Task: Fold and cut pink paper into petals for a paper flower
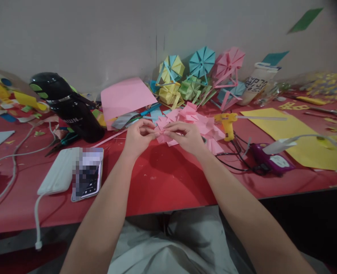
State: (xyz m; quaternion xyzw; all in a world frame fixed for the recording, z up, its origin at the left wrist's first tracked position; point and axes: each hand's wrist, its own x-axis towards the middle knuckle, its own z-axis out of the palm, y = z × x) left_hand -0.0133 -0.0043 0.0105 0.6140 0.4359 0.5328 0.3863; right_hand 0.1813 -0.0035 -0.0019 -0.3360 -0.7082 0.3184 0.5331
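A small pink paper piece (pixel 161 131) sits between the fingertips at the front left edge of the pink paper pile (pixel 198 118); its full outline is hard to tell against the paper behind. The left hand (pixel 140 137) and the right hand (pixel 187 137) each have thumb and forefinger brought together on it, the grip narrow on both sides and the tips nearly meeting. For work this fine, light pressure seems best, with both edges lined up before any crease is pressed, and the wrists level so the paper does not twist.

Left of the pile, a pink strip (pixel 110 138) slants toward the left hand; a sleeve of slack there could snag. In front of the pile, the red desk (pixel 162 182) offers the most room, out to its near edge. Just right of the pile stands the yellow glue gun (pixel 228 125), its black cord (pixel 234 166) looping forward, so sideways moves should stay short. Farther left of the pile lies the phone (pixel 89 175); behind the pile, folded paper wheels (pixel 202 62) limit reach toward the wall.
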